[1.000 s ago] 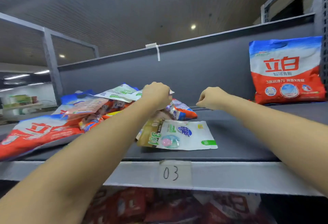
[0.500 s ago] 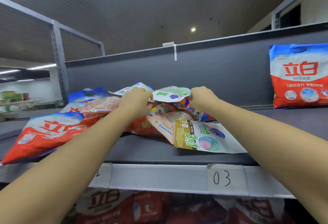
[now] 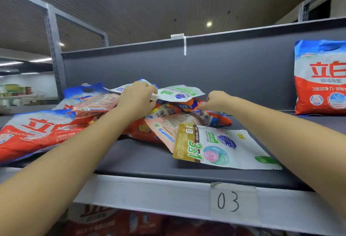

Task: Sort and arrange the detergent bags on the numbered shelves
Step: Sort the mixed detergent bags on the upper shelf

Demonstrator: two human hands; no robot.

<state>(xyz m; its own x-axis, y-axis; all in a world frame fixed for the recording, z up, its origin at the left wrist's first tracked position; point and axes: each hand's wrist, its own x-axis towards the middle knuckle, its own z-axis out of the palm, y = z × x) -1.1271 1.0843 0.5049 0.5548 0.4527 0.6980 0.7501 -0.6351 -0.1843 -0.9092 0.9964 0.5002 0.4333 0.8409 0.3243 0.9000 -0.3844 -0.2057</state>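
A heap of detergent bags lies on the dark shelf (image 3: 149,159) marked 03 (image 3: 229,201). My left hand (image 3: 136,99) grips the edge of a white and green pouch (image 3: 179,93) on top of the heap. My right hand (image 3: 215,101) pinches an orange and blue bag (image 3: 215,117) just below it. A white 3in1 pouch (image 3: 224,147) lies flat at the front. A big red and white bag (image 3: 37,131) lies at the left. Another red and white bag (image 3: 320,78) stands upright at the far right.
A grey back panel (image 3: 234,71) closes the shelf behind the heap, with a white clip (image 3: 184,43) on its top edge. A metal upright (image 3: 54,48) stands at the left. More red bags (image 3: 121,222) show on the shelf below.
My view has shifted left, so the heap sits more central. My left hand has moved onto the white and green pouch and my right hand has come down onto the orange bag.
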